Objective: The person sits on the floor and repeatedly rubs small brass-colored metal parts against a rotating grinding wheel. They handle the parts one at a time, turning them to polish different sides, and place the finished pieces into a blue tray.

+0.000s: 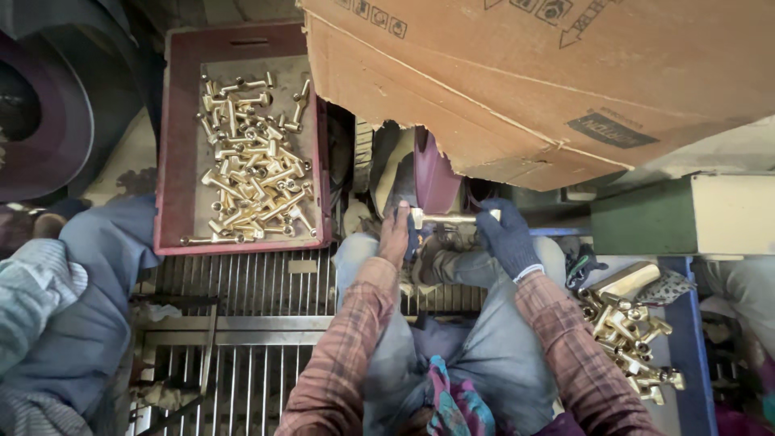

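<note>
Plaid sleeves [347, 355], bare left hand [395, 234] and gloved right hand [507, 236] gripping brass fitting [448, 218] ends, beneath cardboard box [533, 89] edge

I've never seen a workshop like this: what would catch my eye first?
Probably the red crate at upper left, heaped with shiny brass fittings. At centre, the bare left hand and dark-gloved right hand hold one brass piece under a torn cardboard box.

At ten o'clock a red crate [173, 145] holds a heap of brass fittings [252, 173]. A torn cardboard box [517, 81] fills twelve to two o'clock. At four o'clock more brass parts [626, 331] lie piled on a blue tray [693, 347]. A metal grate [242, 323] spans seven o'clock, and a green-and-cream block [686, 214] sits at three.
</note>
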